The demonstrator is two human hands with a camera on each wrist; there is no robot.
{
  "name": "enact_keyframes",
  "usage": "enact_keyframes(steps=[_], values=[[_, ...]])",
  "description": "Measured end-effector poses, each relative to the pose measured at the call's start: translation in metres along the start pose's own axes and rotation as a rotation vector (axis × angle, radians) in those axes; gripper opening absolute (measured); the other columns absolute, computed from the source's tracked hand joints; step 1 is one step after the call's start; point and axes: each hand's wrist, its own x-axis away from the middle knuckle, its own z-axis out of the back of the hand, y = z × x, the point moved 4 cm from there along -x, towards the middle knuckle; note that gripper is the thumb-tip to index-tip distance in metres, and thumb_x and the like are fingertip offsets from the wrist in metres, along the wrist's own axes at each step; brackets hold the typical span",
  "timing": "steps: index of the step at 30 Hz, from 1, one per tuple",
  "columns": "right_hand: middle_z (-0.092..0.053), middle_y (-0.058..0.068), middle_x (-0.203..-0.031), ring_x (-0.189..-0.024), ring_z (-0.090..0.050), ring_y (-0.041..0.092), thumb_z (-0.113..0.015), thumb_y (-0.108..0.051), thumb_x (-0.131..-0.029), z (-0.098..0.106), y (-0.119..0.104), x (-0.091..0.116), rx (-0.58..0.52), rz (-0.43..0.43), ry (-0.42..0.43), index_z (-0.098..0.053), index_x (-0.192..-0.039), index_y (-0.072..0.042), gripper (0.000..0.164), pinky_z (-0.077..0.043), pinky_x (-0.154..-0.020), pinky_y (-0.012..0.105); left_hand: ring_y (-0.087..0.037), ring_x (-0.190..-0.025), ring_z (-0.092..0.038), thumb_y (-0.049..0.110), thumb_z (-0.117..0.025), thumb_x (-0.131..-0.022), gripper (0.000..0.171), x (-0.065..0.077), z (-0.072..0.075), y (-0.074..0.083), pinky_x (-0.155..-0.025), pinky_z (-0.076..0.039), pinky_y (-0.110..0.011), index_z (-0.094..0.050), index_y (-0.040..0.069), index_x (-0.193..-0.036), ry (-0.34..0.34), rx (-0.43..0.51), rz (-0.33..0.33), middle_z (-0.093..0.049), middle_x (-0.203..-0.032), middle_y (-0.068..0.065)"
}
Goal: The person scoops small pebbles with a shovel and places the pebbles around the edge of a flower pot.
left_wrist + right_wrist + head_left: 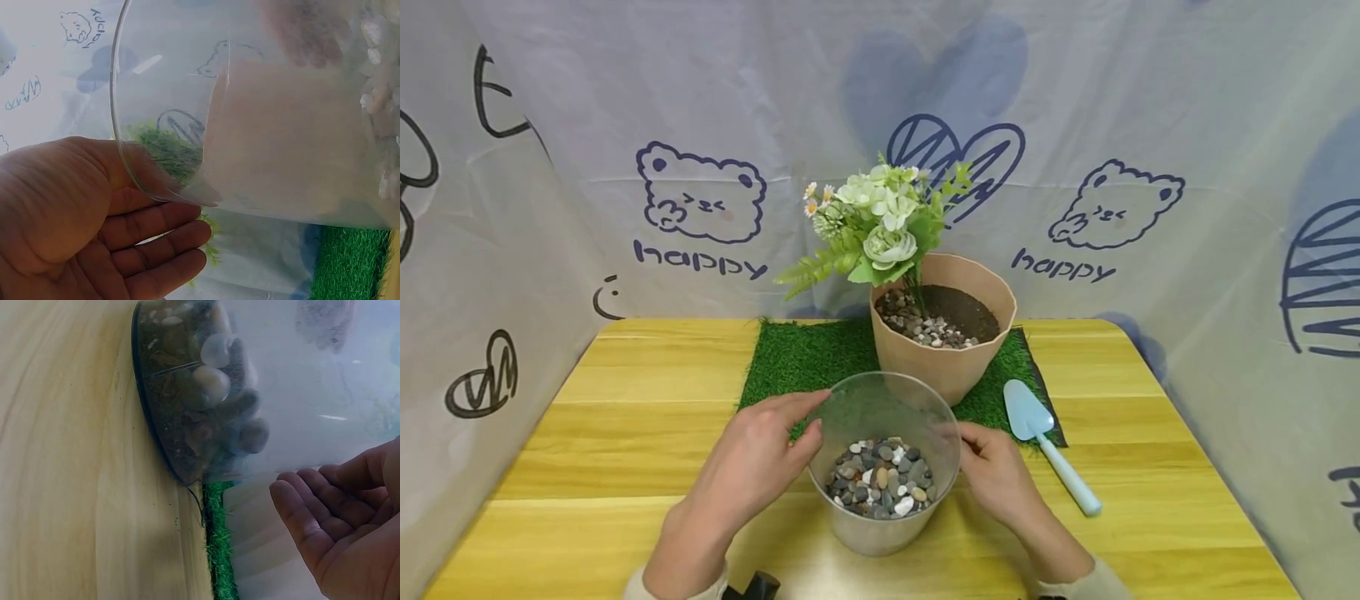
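near the front of the table point(625, 467), a clear container point(880, 535) is flanked by the left hand point(748, 458) and the right hand point(1000, 477), at its rim and side. the fingers of both hands are loosely extended and laid against the wall rather than wrapped round it, probably so that it can be steadied from two sides. mixed pebbles point(883, 482) are gathered at its bottom, where weight is presumably lent low down; whether the base is fully rested cannot be told. to the right, a pale blue trowel point(1051, 442) is laid with its blade over the edge of a green turf mat point(808, 358) and its handle toward the person, likely for easy reach. farther back, a tan flowerpot point(917, 360) is stood on the mat, perhaps so that spills can be caught. inside, soil point(966, 307) is partly covered by small stones point(942, 333) beside the stems of white-green flowers point(887, 218), by which these are seemingly propped. behind, a printed cloth point(820, 92) is hung.
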Motion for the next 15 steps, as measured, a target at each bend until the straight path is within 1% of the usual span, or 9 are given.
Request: enact_keyframes(steps=[3, 6, 9, 11, 15], values=[[-0.081, 0.003, -0.114, -0.102, -0.074, 0.017, -0.065, -0.013, -0.104, 0.002, -0.002, 0.003, -0.022, -0.02, -0.005, -0.082, -0.116, -0.014, 0.021, -0.058, -0.081, 0.025, -0.002, -0.048, -0.036, 0.018, -0.068, -0.097, 0.04, 0.0, 0.0, -0.001, -0.053, -0.04, -0.023, -0.073, 0.013, -0.136, -0.02, 0.021, 0.021, -0.074, -0.134, -0.009], [-0.081, 0.003, -0.112, -0.097, -0.073, 0.013, -0.066, -0.013, -0.104, 0.005, -0.003, 0.006, -0.016, -0.014, 0.002, -0.082, -0.116, -0.015, 0.021, -0.057, -0.078, 0.024, 0.0, -0.045, -0.033, 0.018, -0.068, -0.097, 0.041, 0.0, 0.0, -0.002, -0.052, -0.04, -0.023, -0.071, 0.014, -0.138, -0.026, 0.03, 0.031, -0.073, -0.134, -0.009], [-0.081, 0.001, -0.107, -0.091, -0.072, 0.011, -0.068, -0.013, -0.103, 0.011, -0.003, 0.009, 0.042, 0.013, 0.041, -0.082, -0.116, -0.017, 0.02, -0.057, -0.075, 0.024, 0.0, -0.042, -0.031, 0.019, -0.068, -0.098, 0.041, 0.0, 0.0, -0.002, -0.049, -0.04, -0.023, -0.071, 0.014, -0.139, -0.032, 0.041, 0.041, -0.073, -0.135, -0.01], [-0.081, 0.0, -0.105, -0.09, -0.072, 0.011, -0.071, -0.013, -0.101, 0.017, -0.001, 0.012, 0.094, 0.038, 0.08, -0.082, -0.115, -0.017, 0.019, -0.058, -0.075, 0.024, 0.001, -0.04, -0.029, 0.019, -0.068, -0.098, 0.042, 0.0, 0.0, -0.002, -0.048, -0.039, -0.023, -0.071, 0.014, -0.139, -0.038, 0.047, 0.048, -0.073, -0.135, -0.01], [-0.078, -0.001, -0.099, -0.085, -0.071, 0.012, -0.075, -0.012, -0.097, 0.033, 0.006, 0.018, 0.221, 0.096, 0.178, -0.082, -0.108, -0.015, 0.013, -0.058, -0.073, 0.025, 0.001, -0.04, -0.028, 0.019, -0.068, -0.098, 0.041, 0.0, 0.0, -0.002, -0.048, -0.039, -0.023, -0.071, 0.014, -0.139, -0.042, 0.05, 0.056, -0.073, -0.135, -0.009]])
